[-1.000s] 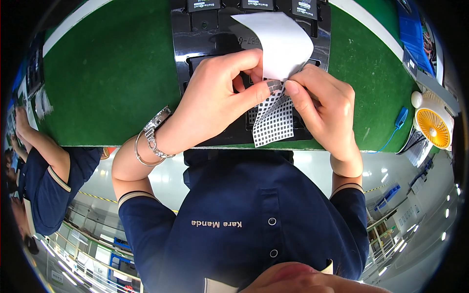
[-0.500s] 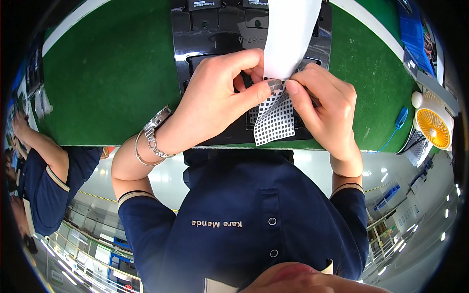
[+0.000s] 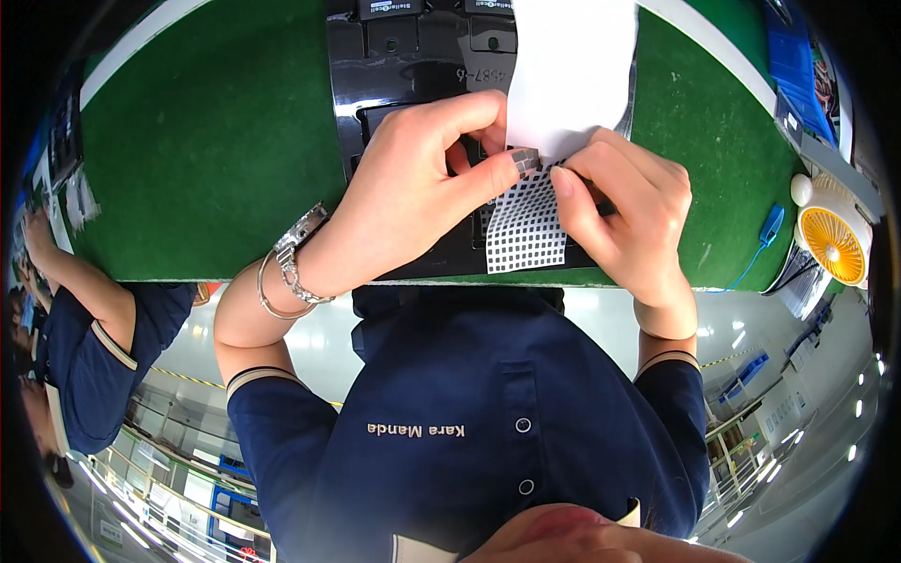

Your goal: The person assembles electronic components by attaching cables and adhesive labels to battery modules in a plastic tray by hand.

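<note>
A white sheet of small dark square stickers (image 3: 526,242) hangs between my hands over a black moulded tray (image 3: 413,70). Its plain white length (image 3: 571,70) runs from my fingers to the far edge of the view. My left hand (image 3: 404,188) is closed, pinching the sheet's left side between thumb and forefinger. Several dark grey squares cling to that thumb's tip. On the right side, my right hand (image 3: 631,211) is closed too, thumb and forefinger together at the sheet's edge. Whether a single sticker is between those fingertips is hidden.
The tray lies on a green work mat (image 3: 216,159). Small black labelled parts (image 3: 385,7) sit in the tray's far pockets. To the right stand a yellow-and-white fan (image 3: 832,246), a blue tag on a cable (image 3: 771,225) and a blue bin (image 3: 802,70). A co-worker's arm (image 3: 84,272) is at far left.
The plain white length has spread to the right and shows wider. The dotted part is less twisted and flatter. My right hand has shifted slightly right; my left hand stays in place.
</note>
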### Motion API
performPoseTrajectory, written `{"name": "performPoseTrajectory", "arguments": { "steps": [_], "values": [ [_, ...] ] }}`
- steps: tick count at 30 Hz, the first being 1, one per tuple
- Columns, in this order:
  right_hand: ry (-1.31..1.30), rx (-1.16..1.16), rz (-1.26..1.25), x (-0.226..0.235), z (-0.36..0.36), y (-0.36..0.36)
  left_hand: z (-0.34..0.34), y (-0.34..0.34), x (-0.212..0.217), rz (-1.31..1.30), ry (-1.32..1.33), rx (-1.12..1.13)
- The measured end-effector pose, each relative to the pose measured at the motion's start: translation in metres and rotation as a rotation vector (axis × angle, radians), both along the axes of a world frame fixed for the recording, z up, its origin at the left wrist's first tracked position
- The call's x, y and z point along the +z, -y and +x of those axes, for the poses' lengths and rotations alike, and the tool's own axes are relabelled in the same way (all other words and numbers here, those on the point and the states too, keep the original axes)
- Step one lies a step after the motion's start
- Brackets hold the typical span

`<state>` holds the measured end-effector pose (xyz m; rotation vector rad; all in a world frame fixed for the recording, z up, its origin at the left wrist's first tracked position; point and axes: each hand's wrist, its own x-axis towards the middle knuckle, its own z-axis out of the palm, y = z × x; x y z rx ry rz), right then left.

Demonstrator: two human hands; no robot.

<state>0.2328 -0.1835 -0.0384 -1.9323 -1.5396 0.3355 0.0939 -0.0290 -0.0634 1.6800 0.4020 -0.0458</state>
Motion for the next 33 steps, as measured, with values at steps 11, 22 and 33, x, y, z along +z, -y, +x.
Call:
{"name": "performPoseTrajectory", "arguments": {
  "steps": [11,22,33],
  "values": [
    [-0.365,-0.036,-0.078,-0.0002,-0.0063,-0.0003,0.0005,0.0031,-0.0064,-0.028,0.127,0.095],
    [-0.368,-0.026,-0.096,-0.0008,-0.0055,-0.0007,0.0000,-0.0005,0.0003,-0.037,0.010,0.017],
    [-0.164,-0.080,-0.012,-0.0008,-0.0081,-0.0005,0.0015,0.0028,-0.0005,-0.051,0.077,0.108]
  ]
}}
